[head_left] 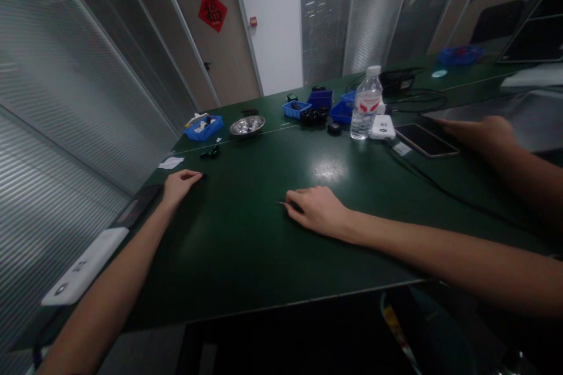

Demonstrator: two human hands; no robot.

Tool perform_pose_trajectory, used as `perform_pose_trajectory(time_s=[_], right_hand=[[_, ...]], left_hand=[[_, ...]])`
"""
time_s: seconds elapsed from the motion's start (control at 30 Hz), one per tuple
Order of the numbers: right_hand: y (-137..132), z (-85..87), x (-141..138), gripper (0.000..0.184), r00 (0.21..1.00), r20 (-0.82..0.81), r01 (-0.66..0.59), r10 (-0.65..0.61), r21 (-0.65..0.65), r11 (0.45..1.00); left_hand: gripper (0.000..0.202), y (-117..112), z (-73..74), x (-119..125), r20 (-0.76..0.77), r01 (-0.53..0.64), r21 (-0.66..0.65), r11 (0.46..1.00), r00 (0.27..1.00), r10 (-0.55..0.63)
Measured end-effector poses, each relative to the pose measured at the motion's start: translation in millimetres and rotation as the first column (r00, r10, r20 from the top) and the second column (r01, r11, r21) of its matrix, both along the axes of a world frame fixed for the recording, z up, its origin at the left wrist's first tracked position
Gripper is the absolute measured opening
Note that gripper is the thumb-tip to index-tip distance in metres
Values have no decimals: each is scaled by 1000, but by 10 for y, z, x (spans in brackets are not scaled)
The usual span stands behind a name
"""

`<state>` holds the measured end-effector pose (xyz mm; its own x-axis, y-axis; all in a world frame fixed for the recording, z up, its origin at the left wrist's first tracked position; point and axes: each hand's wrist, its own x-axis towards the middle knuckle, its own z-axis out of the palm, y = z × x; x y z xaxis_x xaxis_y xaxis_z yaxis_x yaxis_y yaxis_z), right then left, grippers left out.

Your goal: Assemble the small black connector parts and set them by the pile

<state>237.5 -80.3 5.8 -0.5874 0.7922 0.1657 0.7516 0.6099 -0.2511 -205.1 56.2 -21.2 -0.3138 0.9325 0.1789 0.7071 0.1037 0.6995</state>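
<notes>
My left hand point(179, 183) lies palm down on the dark green table point(246, 258), fingers curled with the tips on a tiny dark object too small to name. My right hand point(315, 209) rests near the table's middle, fingers pinched on a thin dark tool whose metal tip sticks out to the left. A small black part point(210, 152) lies beyond my left hand, beside a white paper scrap point(170, 162).
Another person's hand point(479, 132) rests at the right by a phone point(426, 140). Further back stand a water bottle point(365, 104), a white box point(382, 126), a metal bowl point(247, 125), several blue bins point(203, 128) and black parts. A cable crosses the right side.
</notes>
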Motion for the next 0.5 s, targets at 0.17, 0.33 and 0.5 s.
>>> perform_pose_trajectory(time_s=[0.17,0.33,0.5], right_hand=[[0,8,-1,27,1000,6,-4,4,-8,1000],[10,-12,0,28,1000,13,0,0,-2,1000],[2,3,-4,27,1000,10,-2,2,-1,1000]], left_hand=[[27,-14,47,-335,-153,-207,3,978,967,205],[25,-17,42,-336,-160,-267,28,963,950,268],[23,38,15,-315,-198,-303,58,951,930,308]])
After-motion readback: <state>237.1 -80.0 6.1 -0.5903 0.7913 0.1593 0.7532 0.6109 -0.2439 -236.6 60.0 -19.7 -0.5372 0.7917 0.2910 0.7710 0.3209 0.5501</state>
